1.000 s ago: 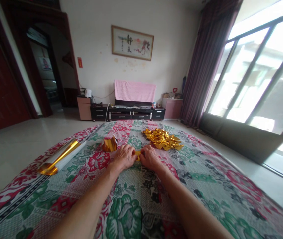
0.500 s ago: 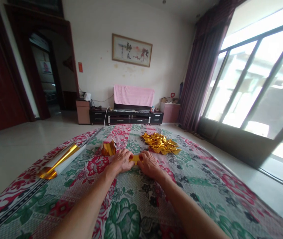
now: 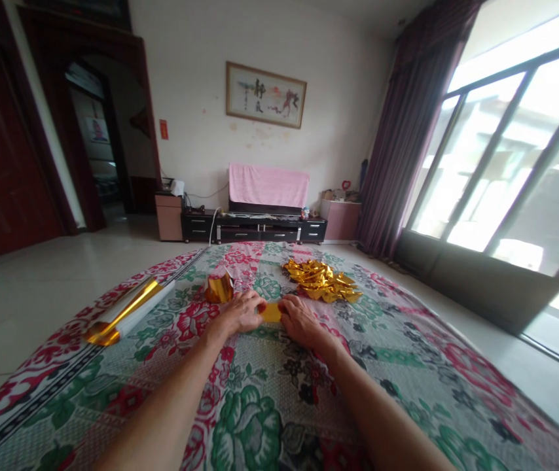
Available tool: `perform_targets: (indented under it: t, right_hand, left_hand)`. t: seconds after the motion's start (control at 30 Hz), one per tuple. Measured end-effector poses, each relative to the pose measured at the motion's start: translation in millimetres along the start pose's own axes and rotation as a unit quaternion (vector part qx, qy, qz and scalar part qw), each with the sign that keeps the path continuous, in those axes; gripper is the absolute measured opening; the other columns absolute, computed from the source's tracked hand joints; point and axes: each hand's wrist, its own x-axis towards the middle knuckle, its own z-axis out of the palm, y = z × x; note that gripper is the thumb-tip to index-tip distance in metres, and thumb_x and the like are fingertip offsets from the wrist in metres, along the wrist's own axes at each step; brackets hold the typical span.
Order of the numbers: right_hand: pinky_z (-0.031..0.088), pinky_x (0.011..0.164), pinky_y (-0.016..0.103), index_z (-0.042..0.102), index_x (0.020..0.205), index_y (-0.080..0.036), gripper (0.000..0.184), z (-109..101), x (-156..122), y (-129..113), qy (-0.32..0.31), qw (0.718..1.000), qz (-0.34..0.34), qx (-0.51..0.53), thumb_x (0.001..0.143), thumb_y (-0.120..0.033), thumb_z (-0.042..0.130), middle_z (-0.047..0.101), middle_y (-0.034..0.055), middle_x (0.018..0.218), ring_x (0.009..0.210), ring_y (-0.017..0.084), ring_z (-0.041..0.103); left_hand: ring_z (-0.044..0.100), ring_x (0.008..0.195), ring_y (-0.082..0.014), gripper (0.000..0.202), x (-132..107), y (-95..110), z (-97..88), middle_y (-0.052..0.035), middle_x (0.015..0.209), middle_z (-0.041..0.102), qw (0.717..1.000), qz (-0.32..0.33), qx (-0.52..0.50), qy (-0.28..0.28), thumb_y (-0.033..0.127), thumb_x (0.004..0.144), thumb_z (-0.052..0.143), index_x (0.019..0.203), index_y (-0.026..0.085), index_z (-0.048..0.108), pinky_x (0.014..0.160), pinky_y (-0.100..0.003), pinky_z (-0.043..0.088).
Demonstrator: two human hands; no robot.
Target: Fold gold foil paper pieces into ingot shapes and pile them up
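Observation:
Between my two hands is a small piece of gold foil paper (image 3: 272, 313), stretched flat just over the flowered cloth. My left hand (image 3: 241, 313) pinches its left end with thumb and fingers. At the right end, my right hand (image 3: 302, 320) is closed on the same sheet, its fingertips partly hidden. Just beyond my left hand stands a curled stack of gold paper (image 3: 219, 288). A heap of folded gold foil pieces (image 3: 321, 280) lies beyond my right hand.
The flowered cloth (image 3: 245, 425) covers the broad surface under my arms. Toward its left edge lies a loosely rolled gold and white sheet (image 3: 129, 314). Farther off are a low black cabinet (image 3: 247, 234), a pink cloth (image 3: 268, 184) and, to the right, a purple curtain (image 3: 402, 144).
My hands have drawn slightly apart, and more of the gold paper shows flat between them. The view has shifted a little; the heap and the curled stack stay in place.

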Motion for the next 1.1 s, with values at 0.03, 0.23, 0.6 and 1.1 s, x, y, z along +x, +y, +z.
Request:
perform_targets:
  t: [0.03,0.23,0.6,1.1]
  right_hand:
    - [0.036,0.084,0.028,0.055,0.096,-0.019,0.020,0.2,0.0,0.5,0.002,1.000,-0.004,0.001,0.082,-0.015,0.041,0.051,0.0064,0.107,0.094,0.015,0.049]
    - [0.036,0.084,0.028,0.054,0.099,-0.018,0.022,6.3,0.5,3.0,0.025,1.000,-0.003,-0.002,0.082,-0.016,0.041,0.051,0.0072,0.109,0.095,0.016,0.049]
    - [0.037,0.084,0.027,0.055,0.093,-0.017,0.019,6.0,0.9,3.4,0.017,1.000,0.000,0.006,0.081,-0.015,0.040,0.051,0.0078,0.108,0.095,0.016,0.048]
    - [0.036,0.090,0.035,0.059,0.091,-0.020,0.017,-1.4,-4.0,0.6,0.058,0.997,-0.042,0.041,0.080,-0.013,0.047,0.045,0.0075,0.116,0.106,0.019,0.044]
  left_hand:
    - [0.051,0.099,-0.0181,0.026,0.5,-0.9,0.4,-0.0022,0.105,0.055,1.000,0.001,-0.003,0.000,0.016,0.068,0.049,0.089,0.023,0.061,0.093,-0.031,0.036]
    - [0.052,0.097,-0.0188,0.023,5.7,4.7,8.8,-0.0030,0.103,0.057,0.999,-0.028,0.009,0.020,0.022,0.074,0.046,0.091,0.024,0.062,0.092,-0.034,0.035]
    - [0.051,0.092,-0.0198,0.023,4.0,10.6,9.6,-0.0039,0.096,0.056,0.997,-0.060,0.026,0.052,0.034,0.069,0.058,0.088,0.022,0.061,0.086,-0.033,0.038]
    - [0.047,0.104,-0.0216,0.020,3.1,6.7,0.1,-0.0053,0.115,0.047,0.998,0.044,-0.015,0.046,0.017,0.068,0.054,0.084,0.021,0.065,0.093,-0.034,0.039]
